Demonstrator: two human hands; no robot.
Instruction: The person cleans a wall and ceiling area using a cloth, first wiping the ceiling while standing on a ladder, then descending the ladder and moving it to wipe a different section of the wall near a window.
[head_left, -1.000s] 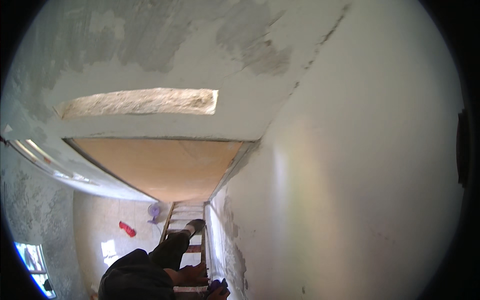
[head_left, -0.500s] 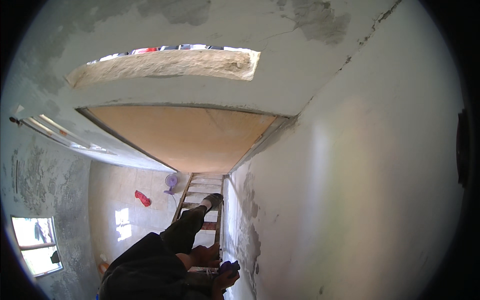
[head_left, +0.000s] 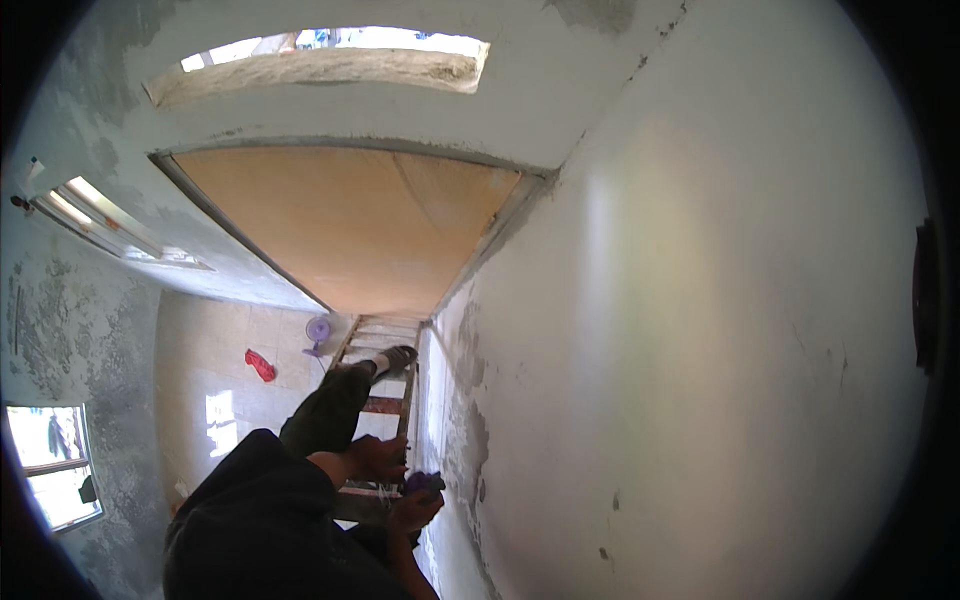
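Observation:
My right hand (head_left: 409, 512) is closed round a small dark purple object (head_left: 424, 483), whose kind I cannot make out. Just above and left of it, my left hand (head_left: 376, 458) is held in front of my body, beside the right rail of a wooden ladder (head_left: 383, 405). Its fingers look curled together, and anything in them is too dark and small to name. My leg reaches down the ladder, with a dark shoe (head_left: 400, 358) on one of the rungs. Part of the ladder is hidden by my dark clothing and arms.
A pale plastered wall (head_left: 680, 380) rises close on my right. Ahead is a tan panel (head_left: 350, 220) below a wall opening. On the tiled floor (head_left: 200, 350) far below stand a purple fan (head_left: 317, 330) and a red cloth-like item (head_left: 260, 365). A window (head_left: 55, 465) is at left.
The whole view has shifted, so the ladder, panel and floor items sit further up and left. My right hand still grips the purple object; both hands stay near each other.

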